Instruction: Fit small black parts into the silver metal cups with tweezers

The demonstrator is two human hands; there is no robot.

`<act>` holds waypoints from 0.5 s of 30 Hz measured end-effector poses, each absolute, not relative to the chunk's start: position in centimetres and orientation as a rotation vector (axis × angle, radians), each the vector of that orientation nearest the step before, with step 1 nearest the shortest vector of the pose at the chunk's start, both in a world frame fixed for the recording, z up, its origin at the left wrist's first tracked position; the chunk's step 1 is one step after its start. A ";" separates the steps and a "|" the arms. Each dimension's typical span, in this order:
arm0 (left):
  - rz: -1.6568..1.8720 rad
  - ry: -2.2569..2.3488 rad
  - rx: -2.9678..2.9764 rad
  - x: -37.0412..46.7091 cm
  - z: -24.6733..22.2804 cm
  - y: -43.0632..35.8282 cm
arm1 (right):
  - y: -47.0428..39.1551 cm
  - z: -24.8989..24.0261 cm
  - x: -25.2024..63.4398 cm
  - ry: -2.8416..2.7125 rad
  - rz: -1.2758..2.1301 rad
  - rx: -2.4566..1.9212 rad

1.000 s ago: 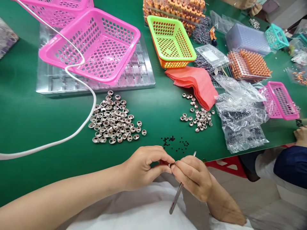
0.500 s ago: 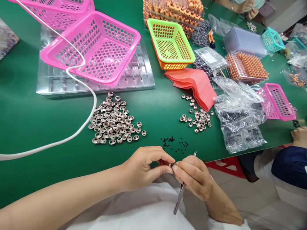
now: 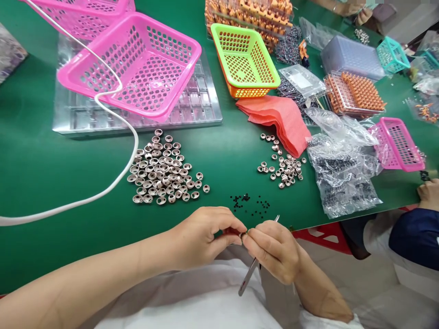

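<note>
My left hand (image 3: 214, 230) pinches a small metal ring (image 3: 243, 236), mostly hidden by the fingertips. Against the same ring press the fingertips of my right hand (image 3: 274, 249), which also holds metal tweezers (image 3: 249, 276) across its palm, their tips pointing up past the knuckles. Tiny black pieces (image 3: 262, 204) lie scattered on the green table (image 3: 219, 160) just beyond my hands. A large pile of metal rings (image 3: 164, 171) is to the left, and a pile of smaller rings (image 3: 290, 170) to the right.
A pink basket (image 3: 151, 73) sits on a clear tray (image 3: 137, 123) at the back left. Behind the small rings are a green basket (image 3: 245, 59) and a red cloth (image 3: 281, 119). Plastic bags (image 3: 343, 173) lie right. Another person's hand (image 3: 428, 194) shows at the right edge.
The tweezers have swung, their lower end moving left and slightly up. My fingertips have shifted slightly left, still together at the ring.
</note>
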State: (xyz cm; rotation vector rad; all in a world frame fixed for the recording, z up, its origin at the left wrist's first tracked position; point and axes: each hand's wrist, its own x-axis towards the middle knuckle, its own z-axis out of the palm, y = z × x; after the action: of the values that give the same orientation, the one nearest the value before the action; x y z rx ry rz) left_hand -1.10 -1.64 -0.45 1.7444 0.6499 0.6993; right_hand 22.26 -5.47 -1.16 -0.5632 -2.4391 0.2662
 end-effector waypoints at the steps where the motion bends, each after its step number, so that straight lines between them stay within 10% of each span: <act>1: 0.704 0.645 1.751 -1.1 -0.5 -1.7 | -5.5 -1.1 22.2 -2.436 0.280 -0.567; 15: 0.645 0.671 1.727 -0.8 -1.3 -2.2 | -5.0 -0.9 21.7 -2.424 0.410 -0.600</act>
State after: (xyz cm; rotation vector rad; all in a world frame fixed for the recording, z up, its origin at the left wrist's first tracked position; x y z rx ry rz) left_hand -0.84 -2.23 -1.28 1.7270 0.6707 0.6452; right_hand 21.71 -5.03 -0.87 -0.6000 -2.4242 0.4097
